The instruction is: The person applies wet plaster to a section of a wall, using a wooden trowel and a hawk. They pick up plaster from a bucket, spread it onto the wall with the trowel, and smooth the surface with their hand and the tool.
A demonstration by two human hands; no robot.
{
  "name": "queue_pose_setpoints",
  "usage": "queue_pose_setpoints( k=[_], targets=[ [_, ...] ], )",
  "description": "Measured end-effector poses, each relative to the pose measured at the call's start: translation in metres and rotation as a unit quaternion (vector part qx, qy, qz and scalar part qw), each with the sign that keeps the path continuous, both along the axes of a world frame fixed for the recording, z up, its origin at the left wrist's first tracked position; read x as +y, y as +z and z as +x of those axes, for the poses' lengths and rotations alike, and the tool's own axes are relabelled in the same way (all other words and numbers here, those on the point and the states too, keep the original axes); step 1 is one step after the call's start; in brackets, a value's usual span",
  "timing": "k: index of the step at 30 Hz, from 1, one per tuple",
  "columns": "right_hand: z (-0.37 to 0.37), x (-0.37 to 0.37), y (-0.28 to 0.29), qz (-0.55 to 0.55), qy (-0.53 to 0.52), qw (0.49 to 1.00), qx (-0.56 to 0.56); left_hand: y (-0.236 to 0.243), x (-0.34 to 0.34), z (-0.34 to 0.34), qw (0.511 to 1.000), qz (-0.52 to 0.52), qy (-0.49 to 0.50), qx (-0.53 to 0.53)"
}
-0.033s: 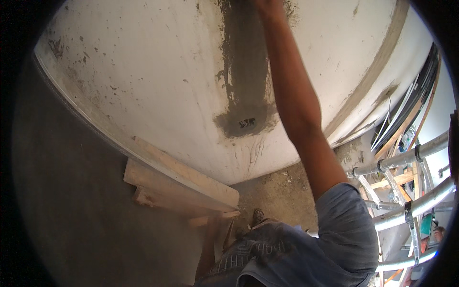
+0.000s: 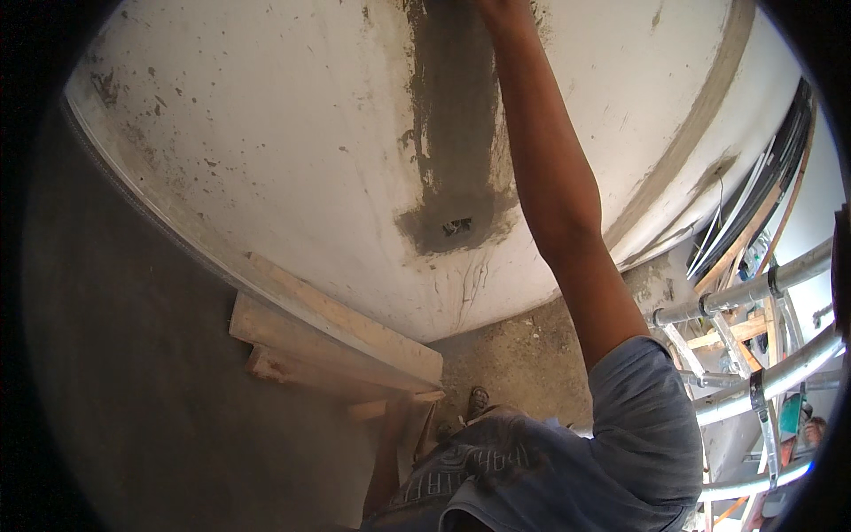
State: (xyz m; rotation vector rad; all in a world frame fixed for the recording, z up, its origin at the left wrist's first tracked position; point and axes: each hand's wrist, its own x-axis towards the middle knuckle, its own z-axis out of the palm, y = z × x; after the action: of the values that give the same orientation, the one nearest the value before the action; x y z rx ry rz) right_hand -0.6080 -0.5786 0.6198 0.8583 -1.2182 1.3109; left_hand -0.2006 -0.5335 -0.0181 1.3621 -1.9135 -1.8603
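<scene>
My right arm reaches up the white wall (image 2: 292, 160) to a long patch of dark grey plaster (image 2: 452, 124). My right hand (image 2: 505, 12) is at the top edge of the view over this patch, its fingers cut off, so what it holds is hidden. A small recessed opening (image 2: 457, 226) sits in the lower end of the patch. Low on the left, my left hand (image 2: 399, 406) is beside wooden boards (image 2: 328, 324) leaning at the wall's edge. Its fingers are hazy and indistinct, so I cannot tell whether it grips anything.
Metal scaffold tubes (image 2: 736, 399) stand close on my right, with timber, long dark strips (image 2: 762, 186) and pipes behind them. A dark grey surface (image 2: 151, 328) fills the left side. Rough concrete floor (image 2: 505, 363) shows below the wall, with my sandalled foot on it.
My right arm has shifted very slightly to the right, with the forearm and elbow a little further across the wall. The rest looks the same.
</scene>
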Motion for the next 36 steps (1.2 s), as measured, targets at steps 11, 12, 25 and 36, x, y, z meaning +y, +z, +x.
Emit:
queue_pose_setpoints(
  k=[11, 12, 25, 36],
  targets=[
    [0.008, -0.016, -0.311, 0.066, 0.006, 0.993, -0.097, -0.045, 0.011, 0.046, 0.999, -0.029, -0.035, -0.004],
    [0.002, -0.021, -0.280, 0.035, 0.006, 0.996, -0.081, -0.045, 0.008, 0.050, 0.999, -0.024, -0.025, -0.017],
    [-0.036, 0.024, -0.157, -0.036, 0.001, 0.999, -0.024, 0.005, 0.013, -0.019, 0.993, -0.045, -0.092, -0.053],
    [-0.069, -0.001, -0.076, -0.101, -0.032, 0.994, 0.021, 0.032, 0.006, -0.033, 0.997, -0.035, -0.061, -0.019]
  ],
)
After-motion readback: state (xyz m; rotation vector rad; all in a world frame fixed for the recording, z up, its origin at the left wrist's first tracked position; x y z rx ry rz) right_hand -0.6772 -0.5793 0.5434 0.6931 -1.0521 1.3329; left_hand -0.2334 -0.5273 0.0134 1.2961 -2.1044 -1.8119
